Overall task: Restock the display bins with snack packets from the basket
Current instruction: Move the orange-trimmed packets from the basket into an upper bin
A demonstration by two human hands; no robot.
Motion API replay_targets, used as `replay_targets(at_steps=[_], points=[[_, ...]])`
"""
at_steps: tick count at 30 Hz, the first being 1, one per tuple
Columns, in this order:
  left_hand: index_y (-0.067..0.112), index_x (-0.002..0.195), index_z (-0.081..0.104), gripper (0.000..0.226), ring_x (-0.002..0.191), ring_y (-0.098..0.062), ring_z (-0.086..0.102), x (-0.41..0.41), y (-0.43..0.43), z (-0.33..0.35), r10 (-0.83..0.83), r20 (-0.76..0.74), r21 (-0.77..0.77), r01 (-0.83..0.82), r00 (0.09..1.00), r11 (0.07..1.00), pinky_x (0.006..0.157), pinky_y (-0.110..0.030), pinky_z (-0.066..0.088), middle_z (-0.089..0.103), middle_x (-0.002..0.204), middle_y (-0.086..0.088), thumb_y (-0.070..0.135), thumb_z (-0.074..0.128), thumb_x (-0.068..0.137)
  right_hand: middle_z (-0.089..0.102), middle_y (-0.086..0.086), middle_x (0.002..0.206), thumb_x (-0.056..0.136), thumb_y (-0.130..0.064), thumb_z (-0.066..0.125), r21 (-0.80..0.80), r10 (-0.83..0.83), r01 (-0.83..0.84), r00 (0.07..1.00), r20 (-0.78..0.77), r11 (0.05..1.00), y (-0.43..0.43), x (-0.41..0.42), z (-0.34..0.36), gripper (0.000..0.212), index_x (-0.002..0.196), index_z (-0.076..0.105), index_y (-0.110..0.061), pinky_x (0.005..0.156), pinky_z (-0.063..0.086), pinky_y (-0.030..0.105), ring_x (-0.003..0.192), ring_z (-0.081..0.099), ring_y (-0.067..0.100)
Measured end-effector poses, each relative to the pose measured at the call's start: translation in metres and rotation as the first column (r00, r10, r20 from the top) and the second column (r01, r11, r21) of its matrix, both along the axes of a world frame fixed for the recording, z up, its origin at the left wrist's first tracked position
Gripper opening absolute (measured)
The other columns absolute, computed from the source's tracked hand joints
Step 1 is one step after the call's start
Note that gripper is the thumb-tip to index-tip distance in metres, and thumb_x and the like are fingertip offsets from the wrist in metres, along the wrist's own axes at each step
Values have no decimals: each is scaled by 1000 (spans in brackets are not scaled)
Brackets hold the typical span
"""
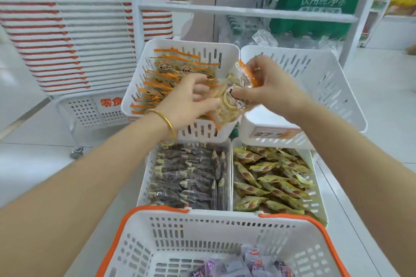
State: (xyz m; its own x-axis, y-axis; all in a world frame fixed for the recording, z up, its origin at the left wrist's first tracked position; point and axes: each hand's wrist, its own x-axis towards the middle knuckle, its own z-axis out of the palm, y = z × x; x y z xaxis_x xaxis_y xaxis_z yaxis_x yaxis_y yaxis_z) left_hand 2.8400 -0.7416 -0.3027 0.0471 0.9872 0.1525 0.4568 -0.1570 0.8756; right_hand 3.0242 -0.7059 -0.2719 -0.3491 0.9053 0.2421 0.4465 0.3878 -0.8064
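Orange-rimmed and white, the basket [202, 231] sits nearest me, with purple packets [247, 265] lying in its bottom. Just beyond it, dark brown packets [186, 177] fill the lower left bin [144, 177] and yellow-green packets [270, 180] fill the lower right bin [318, 189]. Above these, both my hands grip one clear snack packet [227, 101] with orange edges. My left hand [186, 101], a gold bangle [166, 121] on its wrist, curls its fingers round the near side, and my right hand [267, 87] pinches the far end. The packet hangs over the seam between the upper left bin [202, 47], which holds matching orange-edged packets [171, 74], and the upper right bin [315, 69]. Far left stands a stack of baskets [56, 18].
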Motion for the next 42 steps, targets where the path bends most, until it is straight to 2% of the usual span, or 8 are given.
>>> replay_targets(at_steps=[4,10,15,20,27,31,36,42], points=[[11,140,35,48,133,-20,36,-3,59,1,191,-361,198,-125,913,972,109,-30,29,36,145,-6,23,48,96,36,-9,73,81,-20,67,235,-347,352,936,-64,906,57,-22,5,33,84,35,-21,56,37,24,62,37,4],[25,146,25,58,145,-23,3,0,103,-33,79,-771,75,-32,632,997,117,-48,6,8,158,-4,48,39,95,47,7,101,85,-12,50,430,-500,394,850,166,812,103,-63,-19,20,101,37,-13,61,29,33,75,42,27],[24,146,25,66,145,-23,6,2,108,-43,132,-789,108,-75,600,991,117,-48,2,12,157,-4,59,36,91,61,10,99,81,-7,48,595,-649,346,634,422,725,121,-74,-40,36,116,41,-11,81,32,40,106,47,31],[25,145,27,65,145,-22,9,0,108,-47,138,-775,130,-59,616,990,116,-47,1,17,156,-3,60,35,91,65,10,96,93,-30,46,582,-557,166,576,597,796,127,-57,-43,16,95,55,-17,111,11,52,125,38,29],[24,146,22,64,145,-22,5,2,107,-50,131,-773,112,-70,620,991,118,-46,-2,13,157,-2,58,30,92,29,-1,152,99,-52,14,355,-334,57,505,796,933,126,-50,-44,56,141,35,-22,112,6,60,146,-3,27],[24,146,21,64,145,-21,5,2,105,-49,127,-782,108,-68,610,992,118,-46,-2,14,157,-1,58,27,93,1,-7,160,96,-59,9,391,-364,57,510,780,919,119,-46,-48,66,151,8,-24,114,4,59,146,-10,26],[23,147,18,61,145,-21,3,4,102,-48,94,-809,60,-78,580,995,117,-47,-3,10,157,-1,55,22,95,6,-11,159,94,-62,4,299,-282,28,428,859,954,117,-49,-40,65,151,8,-31,112,1,62,146,-12,27],[22,147,24,58,144,-21,8,2,59,-24,157,-740,140,-79,654,987,118,-44,6,15,157,-3,49,29,97,34,-10,151,101,-48,19,397,-355,151,781,513,905,51,-19,-30,46,140,39,-35,116,10,48,147,2,24]])
